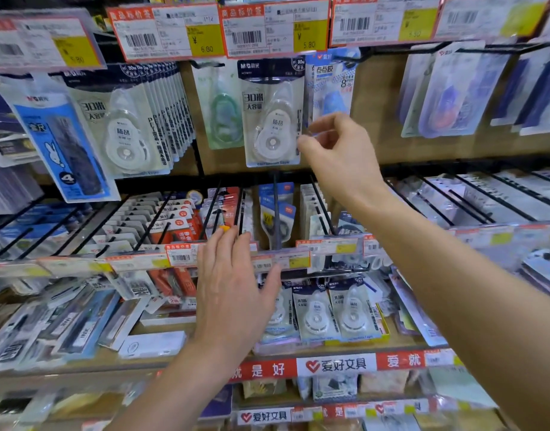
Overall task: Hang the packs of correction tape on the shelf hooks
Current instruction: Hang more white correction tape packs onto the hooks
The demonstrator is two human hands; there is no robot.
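My left hand (233,293) is flat, empty; my right hand (339,150) curls at the pack (272,119), grip unclear. It seems light, stiff; I would pinch its top.

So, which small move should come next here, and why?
Probably lower the left hand to take one of the loose packs below it: that hand is open and empty, and the hanging pack by the right hand seems already in place.

Yellow price tags (166,31) above blue pack (65,144)

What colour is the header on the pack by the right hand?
Dark navy with white lettering, on the pack; head view.
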